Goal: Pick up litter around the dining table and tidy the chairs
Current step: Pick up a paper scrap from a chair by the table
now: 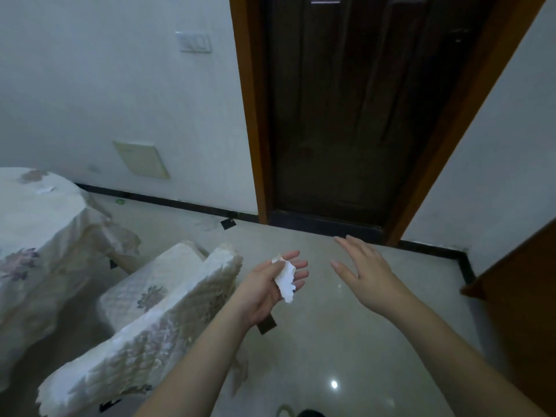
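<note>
1. Presently, head view, hands: left hand [270,281] held palm-up over the floor [331,326], a crumpled white tissue [285,278] pinched between thumb and fingers, the other fingers extended. Right hand [364,266] spread flat, palm down, grasping nothing, near the left hand but apart from it.
2. Head view, furniture: dining table [36,224] at left under a floral cloth; two covered chairs [168,299] just beside it, angled out from the table and seemingly not yet pushed in.
3. Head view, remaining litter: a white scrap [45,189] on the tabletop; a small green item [120,201] by the baseboard; a dark tag-like piece [228,223] and a faint crumpled bit [207,225] on the floor near the door [331,115]. Identity of each is too small to confirm.
4. Risks, as judged: the tissue is held lightly, so it could slip out if the left hand tilts or reaches for another piece; gathering more litter in the same hand would raise that chance. The glossy floor may hide pale scraps, so some could be missed.
5. Containers: no bin, bag or basket in view; disposal place cannot be told.
</note>
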Demonstrator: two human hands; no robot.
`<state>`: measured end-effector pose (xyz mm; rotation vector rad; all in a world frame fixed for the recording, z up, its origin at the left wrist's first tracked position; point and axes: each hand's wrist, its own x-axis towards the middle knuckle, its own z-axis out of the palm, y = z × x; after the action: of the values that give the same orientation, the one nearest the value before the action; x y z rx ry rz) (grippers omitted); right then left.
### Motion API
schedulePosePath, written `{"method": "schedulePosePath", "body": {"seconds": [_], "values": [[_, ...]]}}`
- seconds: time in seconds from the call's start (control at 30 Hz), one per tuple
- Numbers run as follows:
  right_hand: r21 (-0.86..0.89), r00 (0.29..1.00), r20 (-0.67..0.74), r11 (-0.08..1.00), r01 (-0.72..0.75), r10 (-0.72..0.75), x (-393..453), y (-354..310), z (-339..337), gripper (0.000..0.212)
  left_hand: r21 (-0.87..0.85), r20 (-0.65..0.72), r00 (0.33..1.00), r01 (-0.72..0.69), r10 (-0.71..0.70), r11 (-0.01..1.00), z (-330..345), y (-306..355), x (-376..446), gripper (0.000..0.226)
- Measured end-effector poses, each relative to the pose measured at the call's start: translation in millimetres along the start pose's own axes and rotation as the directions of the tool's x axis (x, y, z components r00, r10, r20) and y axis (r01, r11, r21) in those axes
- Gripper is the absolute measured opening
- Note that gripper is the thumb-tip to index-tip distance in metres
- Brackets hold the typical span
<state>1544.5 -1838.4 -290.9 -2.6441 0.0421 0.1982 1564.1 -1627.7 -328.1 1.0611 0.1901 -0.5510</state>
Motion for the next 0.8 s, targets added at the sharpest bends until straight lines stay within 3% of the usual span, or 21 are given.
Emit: {"method": "schedulePosePath", "body": {"seconds": [0.17, 0.5, 0.63, 0.8], "values": [[0.009, 0.998, 0.038, 0.999, 0.046, -0.047, 59, -8, -5, 0.058, 0.013, -0.038, 0.999, -0.008, 0.009, 1.000, -12, 34, 45, 0.031], [-0.011, 0.983, 0.072, 0.986, 0.167, -0.166, 205, 9, -16, 0.058, -0.157, -0.120, 0.992, -0.059, 0.041, 0.986, -10, 87, 160, 0.033], [0.009, 0.974, 0.070, 0.976, 0.215, -0.215, 270, 22, -35, 0.059, -0.209, -0.145, 0.987, -0.105, 0.075, 0.972, -3, 113, 207, 0.041], [0.038, 0.946, 0.163, 0.960, 0.278, -0.281, 341, 22, -51, 0.059, -0.280, -0.173, 0.977, -0.172, 0.126, 0.944, -5, 143, 249, 0.055]]}}
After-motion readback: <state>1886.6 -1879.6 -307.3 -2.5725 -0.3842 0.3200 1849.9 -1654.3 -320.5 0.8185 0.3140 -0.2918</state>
